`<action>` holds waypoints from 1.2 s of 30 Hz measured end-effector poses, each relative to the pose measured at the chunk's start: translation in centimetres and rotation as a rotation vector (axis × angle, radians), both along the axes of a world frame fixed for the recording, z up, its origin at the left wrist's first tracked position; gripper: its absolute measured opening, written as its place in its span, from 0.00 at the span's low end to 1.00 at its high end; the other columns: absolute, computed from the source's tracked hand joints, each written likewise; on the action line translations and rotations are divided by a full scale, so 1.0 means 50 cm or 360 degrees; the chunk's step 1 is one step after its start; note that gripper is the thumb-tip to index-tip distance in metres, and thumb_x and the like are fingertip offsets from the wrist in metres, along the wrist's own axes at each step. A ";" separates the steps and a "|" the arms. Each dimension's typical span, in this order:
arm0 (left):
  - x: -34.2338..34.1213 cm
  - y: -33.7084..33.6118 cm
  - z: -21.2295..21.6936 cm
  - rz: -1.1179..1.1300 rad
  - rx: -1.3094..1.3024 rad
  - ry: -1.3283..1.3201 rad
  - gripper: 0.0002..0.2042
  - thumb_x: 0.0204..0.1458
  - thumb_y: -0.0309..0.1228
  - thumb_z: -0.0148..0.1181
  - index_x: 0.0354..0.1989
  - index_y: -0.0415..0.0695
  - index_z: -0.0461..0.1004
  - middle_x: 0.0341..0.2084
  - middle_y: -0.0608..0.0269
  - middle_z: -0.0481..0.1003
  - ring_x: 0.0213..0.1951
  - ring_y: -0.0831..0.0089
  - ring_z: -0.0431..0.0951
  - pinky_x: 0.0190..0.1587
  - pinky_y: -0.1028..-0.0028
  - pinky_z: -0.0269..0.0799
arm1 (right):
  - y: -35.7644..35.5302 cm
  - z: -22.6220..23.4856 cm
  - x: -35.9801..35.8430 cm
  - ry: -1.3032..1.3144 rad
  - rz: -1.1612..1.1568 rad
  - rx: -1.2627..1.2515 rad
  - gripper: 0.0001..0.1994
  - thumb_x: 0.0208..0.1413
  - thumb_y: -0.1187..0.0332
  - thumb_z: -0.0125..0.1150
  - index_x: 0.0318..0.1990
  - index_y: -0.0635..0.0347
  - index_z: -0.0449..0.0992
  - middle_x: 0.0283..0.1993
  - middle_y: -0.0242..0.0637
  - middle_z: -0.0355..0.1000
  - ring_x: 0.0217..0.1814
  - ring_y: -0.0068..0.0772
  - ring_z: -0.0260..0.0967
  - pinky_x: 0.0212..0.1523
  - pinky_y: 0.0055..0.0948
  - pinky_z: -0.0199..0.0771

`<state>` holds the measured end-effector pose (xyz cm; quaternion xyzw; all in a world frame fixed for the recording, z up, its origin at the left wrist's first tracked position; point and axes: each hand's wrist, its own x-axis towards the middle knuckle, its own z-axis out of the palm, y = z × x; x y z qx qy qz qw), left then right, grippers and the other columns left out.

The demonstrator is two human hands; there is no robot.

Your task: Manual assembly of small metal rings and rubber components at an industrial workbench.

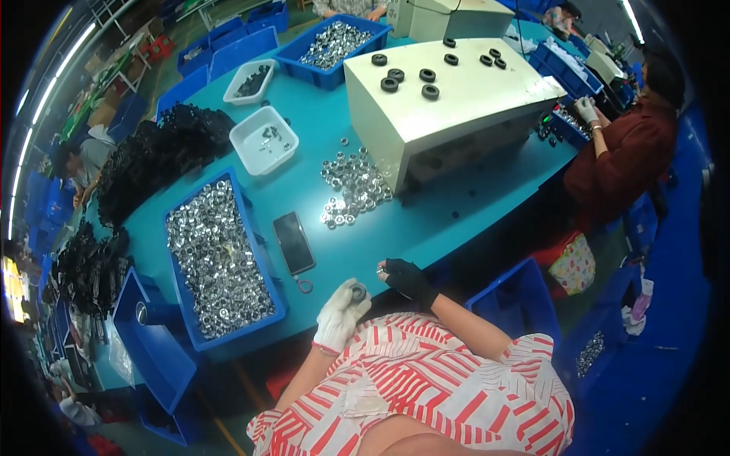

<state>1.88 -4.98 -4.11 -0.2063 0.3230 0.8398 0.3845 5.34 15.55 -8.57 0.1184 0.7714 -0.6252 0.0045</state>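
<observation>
My left hand (338, 318), in a white glove, is at the table's near edge, its fingers closed round a small grey ring-shaped part (358, 292). Just to the right, my right hand (409, 281) wears a black glove with bare fingertips. Its fingers are pinched on a small shiny piece, too small to name. The two hands are apart. Beyond them a loose group of shiny metal rings (357, 182) lies on the blue-green table (411, 228). A dark phone (293, 242) with a pink loop lies left of the rings.
A blue crate (280, 300) full of metal rings stands at left. Behind it are white trays (255, 167) and a heap of black parts (152, 163). A cream machine housing (449, 99) carries several black rings (430, 92). A co-worker (627, 163) works at right.
</observation>
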 end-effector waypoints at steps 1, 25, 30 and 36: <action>0.004 -0.001 -0.004 -0.0008 -0.0024 0.0045 0.16 0.60 0.28 0.46 0.55 0.34 0.62 0.40 0.53 0.70 0.41 0.58 0.74 0.43 0.65 0.76 | -0.005 0.007 0.008 -0.0071 0.0019 -0.0036 0.16 0.51 0.63 0.63 0.45 0.62 0.75 0.36 0.34 0.74 0.36 0.22 0.69 0.40 0.24 0.69; -0.006 0.024 0.076 0.0154 0.0331 0.0098 0.16 0.58 0.27 0.51 0.53 0.36 0.64 0.45 0.52 0.71 0.45 0.60 0.75 0.51 0.62 0.72 | -0.054 0.183 -0.001 0.0542 0.0172 0.0284 0.16 0.47 0.71 0.65 0.45 0.58 0.74 0.39 0.35 0.71 0.32 0.27 0.73 0.34 0.24 0.72; -0.001 0.021 0.084 0.0143 0.0230 0.0087 0.15 0.60 0.28 0.47 0.53 0.34 0.63 0.45 0.50 0.70 0.45 0.60 0.75 0.49 0.65 0.75 | -0.053 0.179 -0.004 0.0554 0.0150 0.0369 0.15 0.47 0.69 0.65 0.44 0.57 0.74 0.39 0.36 0.71 0.31 0.29 0.72 0.33 0.25 0.71; -0.003 0.024 0.090 0.0127 0.0130 0.0104 0.14 0.59 0.26 0.47 0.52 0.35 0.65 0.45 0.52 0.71 0.45 0.62 0.75 0.49 0.66 0.75 | -0.049 0.176 -0.007 0.0489 0.0186 0.0264 0.15 0.47 0.70 0.65 0.44 0.58 0.75 0.38 0.35 0.70 0.31 0.28 0.72 0.33 0.26 0.71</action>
